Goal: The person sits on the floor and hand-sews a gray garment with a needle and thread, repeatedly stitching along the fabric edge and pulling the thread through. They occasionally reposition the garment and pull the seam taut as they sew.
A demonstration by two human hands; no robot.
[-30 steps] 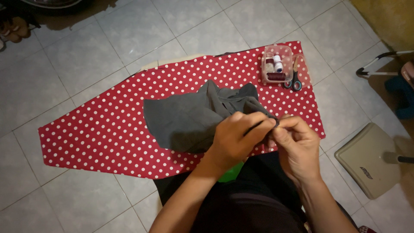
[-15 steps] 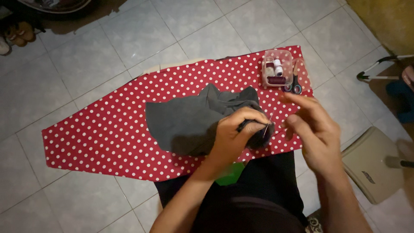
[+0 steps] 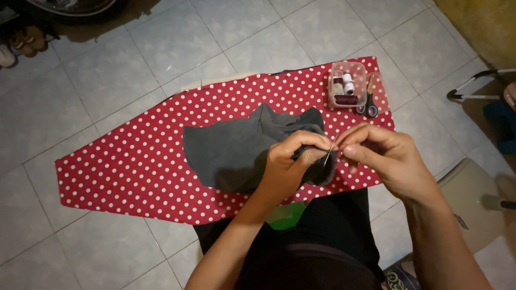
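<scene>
A grey garment (image 3: 231,153) lies bunched on a red board cover with white dots (image 3: 123,161). My left hand (image 3: 290,164) pinches a fold of the grey cloth at its right end. My right hand (image 3: 384,156) is beside it, thumb and forefinger pinched on a thin needle (image 3: 327,157) that sticks up out of the fold. The two hands nearly touch at the fingertips.
A small clear box with thread spools (image 3: 346,86) and blue-handled scissors (image 3: 366,107) sit at the far right end of the board. A beige stool (image 3: 473,209) stands on the tiled floor to my right. Shoes (image 3: 21,40) lie at the top left.
My right hand had drawn away to the right with fingers spread; it has come back to the fold and pinched the needle. The left hand kept its grip on the cloth.
</scene>
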